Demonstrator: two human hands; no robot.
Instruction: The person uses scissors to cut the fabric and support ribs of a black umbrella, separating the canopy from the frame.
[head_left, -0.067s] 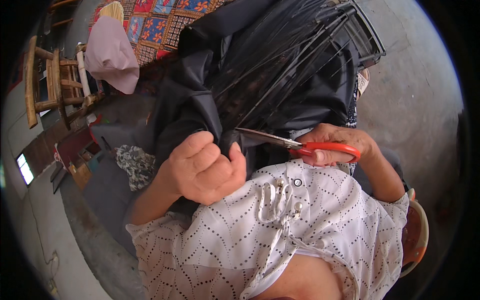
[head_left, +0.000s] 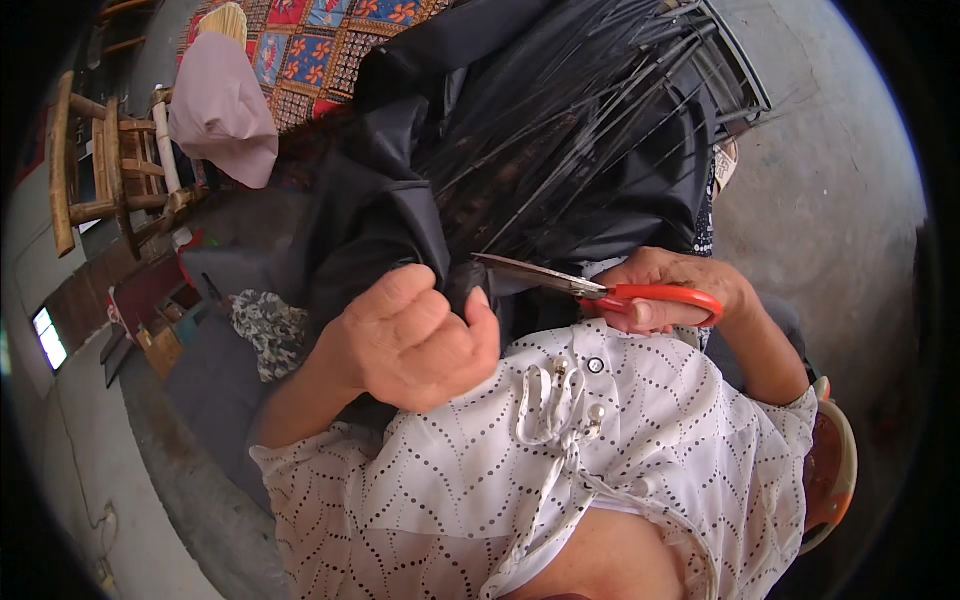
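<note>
My right hand (head_left: 655, 290) grips a pair of scissors (head_left: 570, 281) with red handles, thumb through one loop. The blades point left and look nearly closed, their tips just past my left thumb. My left hand (head_left: 415, 345) is closed, fingers curled and thumb raised close to the index finger; whatever it may pinch is hidden. Beyond both hands, a large bundle of long thin black strips (head_left: 570, 120) fans away from me across my lap. Under it spreads a smooth black sheet (head_left: 390, 220), creased at the left.
A black metal frame (head_left: 745, 65) stands at the far right by the strips. Bamboo chairs (head_left: 115, 165) are at the far left, near a pink cloth (head_left: 220, 110) around pale sticks. A patterned cloth (head_left: 330, 45) lies behind. An orange-and-white rimmed object (head_left: 835, 460) sits at my right.
My left hand has shifted slightly to the right. Some black strips at the far end have spread or moved a little. The scissors stay almost where they were.
</note>
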